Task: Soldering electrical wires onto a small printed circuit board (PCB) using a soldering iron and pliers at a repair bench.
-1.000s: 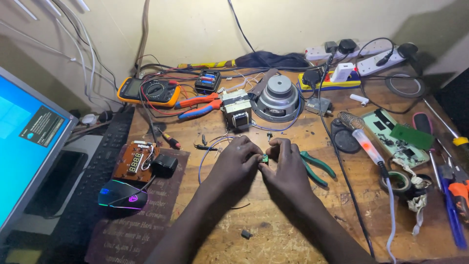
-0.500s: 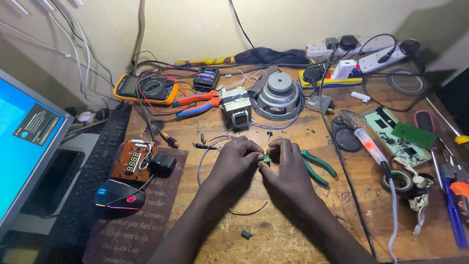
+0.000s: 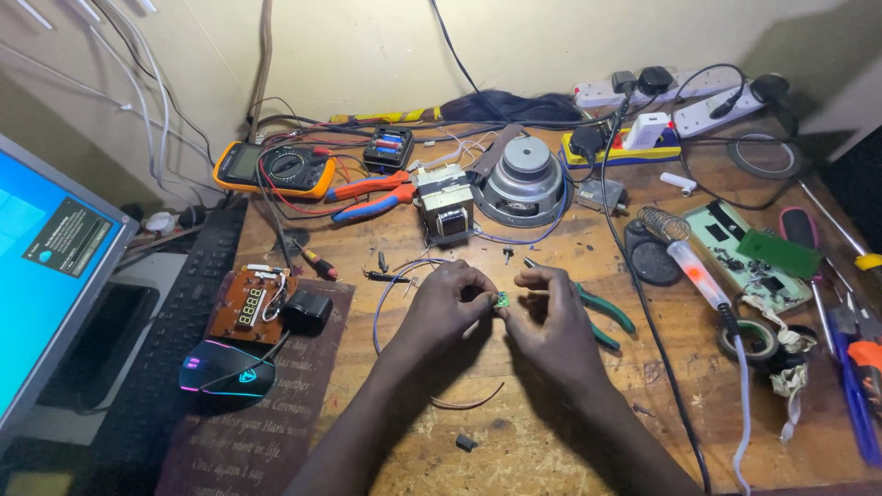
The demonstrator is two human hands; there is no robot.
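Item, centre of the frame: small green component (image 3: 503, 299), pinched between the fingers of the left hand (image 3: 447, 308) and the right hand (image 3: 549, 323), both sets of fingers closed narrow upon it, held just above the wooden bench (image 3: 551, 432). Thin wires (image 3: 390, 294) loop from under the left hand toward centre left. Just right of the right hand: green-handled pliers (image 3: 602, 317), lying flat. Upper centre: transformer (image 3: 443, 211) beside a bare speaker driver (image 3: 525, 180). Upper left: yellow multimeter (image 3: 274, 169) with red-and-blue pliers (image 3: 377, 196) next to it. Left of centre: brown circuit board with a digit display (image 3: 250, 303), touching a black adapter block (image 3: 307, 312); a lit computer mouse (image 3: 226, 366) below them. Far left: monitor (image 3: 46, 276), lit blue. Right side: green circuit board (image 3: 749, 257), tape roll (image 3: 755, 340), syringe-type tube (image 3: 698, 276).
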